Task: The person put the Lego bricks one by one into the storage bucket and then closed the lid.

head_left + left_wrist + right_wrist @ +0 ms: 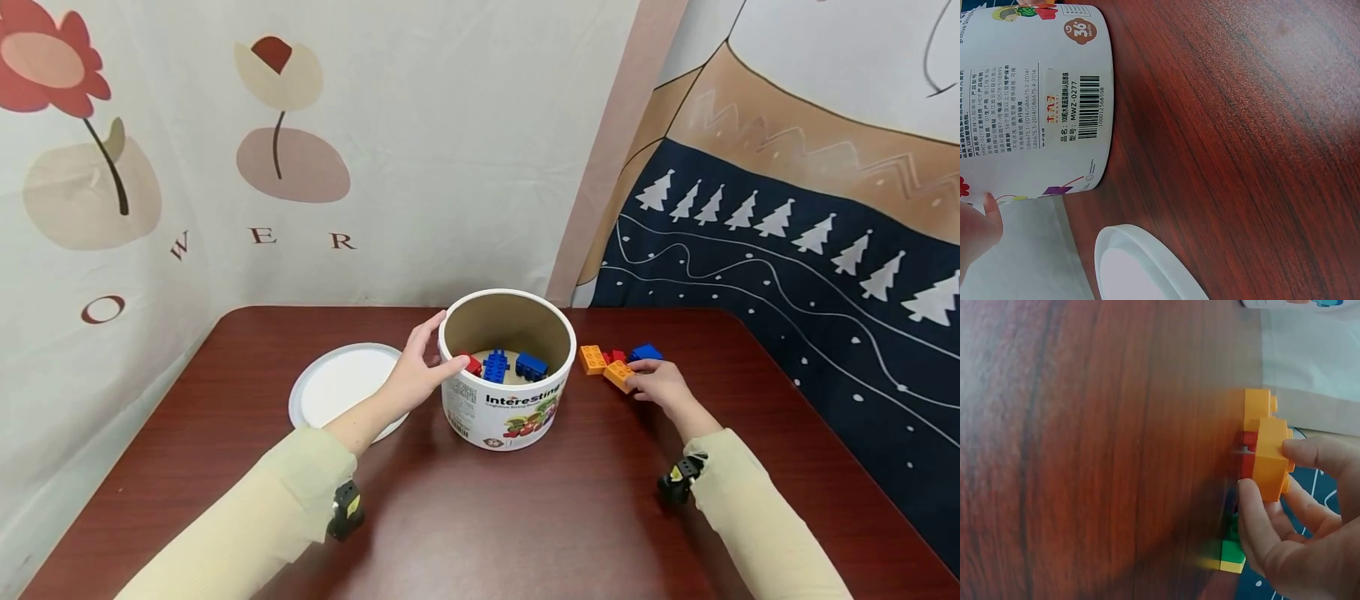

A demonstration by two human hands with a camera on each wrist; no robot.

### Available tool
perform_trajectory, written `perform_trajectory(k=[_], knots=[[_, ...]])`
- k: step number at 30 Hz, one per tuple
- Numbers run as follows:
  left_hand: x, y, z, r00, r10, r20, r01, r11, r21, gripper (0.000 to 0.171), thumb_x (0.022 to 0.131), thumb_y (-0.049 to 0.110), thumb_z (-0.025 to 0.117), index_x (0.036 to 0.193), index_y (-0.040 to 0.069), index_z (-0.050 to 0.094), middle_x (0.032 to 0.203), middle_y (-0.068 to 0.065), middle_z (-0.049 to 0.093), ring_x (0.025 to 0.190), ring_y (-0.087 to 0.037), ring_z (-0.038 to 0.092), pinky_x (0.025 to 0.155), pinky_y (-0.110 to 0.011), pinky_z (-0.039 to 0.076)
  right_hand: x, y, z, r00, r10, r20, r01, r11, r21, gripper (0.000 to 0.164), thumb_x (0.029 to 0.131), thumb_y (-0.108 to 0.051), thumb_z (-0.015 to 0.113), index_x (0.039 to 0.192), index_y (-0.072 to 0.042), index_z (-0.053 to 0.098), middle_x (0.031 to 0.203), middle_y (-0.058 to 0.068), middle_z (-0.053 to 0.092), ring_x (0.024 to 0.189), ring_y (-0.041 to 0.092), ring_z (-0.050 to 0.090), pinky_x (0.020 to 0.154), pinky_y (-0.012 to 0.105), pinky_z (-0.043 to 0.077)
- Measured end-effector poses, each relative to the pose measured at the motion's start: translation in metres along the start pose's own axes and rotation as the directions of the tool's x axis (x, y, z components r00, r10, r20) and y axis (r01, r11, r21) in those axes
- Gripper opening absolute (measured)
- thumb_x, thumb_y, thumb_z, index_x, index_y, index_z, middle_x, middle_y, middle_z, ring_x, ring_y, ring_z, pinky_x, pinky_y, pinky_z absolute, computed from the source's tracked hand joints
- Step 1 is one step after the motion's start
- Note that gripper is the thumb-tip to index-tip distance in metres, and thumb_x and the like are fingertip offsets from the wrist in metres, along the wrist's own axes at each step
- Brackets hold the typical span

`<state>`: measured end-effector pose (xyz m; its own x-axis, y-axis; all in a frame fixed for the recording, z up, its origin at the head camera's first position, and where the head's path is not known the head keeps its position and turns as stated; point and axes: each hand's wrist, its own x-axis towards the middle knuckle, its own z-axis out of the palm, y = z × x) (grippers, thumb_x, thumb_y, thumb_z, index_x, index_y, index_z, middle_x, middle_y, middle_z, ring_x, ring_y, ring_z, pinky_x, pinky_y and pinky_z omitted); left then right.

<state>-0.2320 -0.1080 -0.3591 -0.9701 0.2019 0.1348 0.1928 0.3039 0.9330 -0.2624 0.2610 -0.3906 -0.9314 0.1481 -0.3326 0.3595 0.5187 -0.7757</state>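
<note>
Left hand grips the tub at its left rim, thumb hooked over the near side, fingers along the outer wall. Reads as bracing so a light tub doesn't slide. Tub is upright, mid-width, near the far edge of the counter; mouth up, so the inside is reachable.

Right hand pinches an orange brick between thumb and fingers, just right of the tub, toward the far right corner. Sides are flat, so a pinch should hold well. Can't tell if it's fully off the counter; fingers hide the underside.

Around it: second orange brick, red piece, blue brick; wrist view adds a green brick above a yellow layer. Blue bricks and a bit of red lie on the tub floor.

Lid lies flat left of the tub, likely parked there clear of the right hand.

Materials: bricks look like moulded plastic, blocky, round studs. Tub is a white cylinder, printed wall, thick rim. Lid a white disc, raised edge. Counter: dark red-brown, streaky grain, slight sheen.
</note>
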Motion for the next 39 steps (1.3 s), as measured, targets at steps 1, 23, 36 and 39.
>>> perform_trajectory(k=[1,23,36,39], knots=[[0.000,0.000,0.000,1.000,-0.001,-0.002,0.001,1.000,0.000,0.077,0.085,0.018,0.066,0.148,0.009,0.023,0.149,-0.016,0.023,0.136,-0.032,0.029,0.108,-0.049,0.036,-0.001,0.000,-0.002,1.000,-0.006,0.005,0.006,1.000,0.011,0.049,0.088,-0.007,0.056,0.133,0.008,0.043,0.138,0.030,0.039,0.109,0.032,0.053,0.083,0.028,0.056],[0.003,0.000,0.000,1.000,-0.007,-0.002,0.007,1.000,-0.010,0.075,0.086,0.017,0.065,0.148,0.009,0.023,0.150,-0.016,0.022,0.139,-0.031,0.026,0.109,-0.048,0.034,-0.013,-0.024,-0.027,0.993,-0.088,0.073,0.083,0.995,0.063,0.054,0.088,-0.011,0.056,0.138,0.003,0.041,0.142,0.026,0.037,0.088,0.008,0.055,0.103,0.040,0.043],[0.002,-0.003,0.000,1.000,-0.018,0.010,0.018,1.000,-0.002,0.076,0.086,0.018,0.066,0.148,0.010,0.023,0.150,-0.016,0.021,0.139,-0.032,0.025,0.109,-0.048,0.034,-0.027,-0.046,-0.031,0.974,-0.183,0.132,0.176,0.982,0.066,0.053,0.091,-0.012,0.056,0.139,0.003,0.039,0.142,0.026,0.037,0.089,0.006,0.057,0.100,0.035,0.045],[0.002,-0.002,0.001,1.000,-0.015,0.004,0.015,1.000,0.001,0.076,0.086,0.018,0.066,0.148,0.010,0.023,0.150,-0.015,0.022,0.139,-0.031,0.026,0.109,-0.048,0.035,-0.032,-0.055,-0.033,0.968,-0.205,0.143,0.199,0.978,0.061,0.052,0.091,-0.012,0.055,0.139,0.004,0.039,0.143,0.025,0.037,0.091,0.006,0.057,0.097,0.029,0.048]])
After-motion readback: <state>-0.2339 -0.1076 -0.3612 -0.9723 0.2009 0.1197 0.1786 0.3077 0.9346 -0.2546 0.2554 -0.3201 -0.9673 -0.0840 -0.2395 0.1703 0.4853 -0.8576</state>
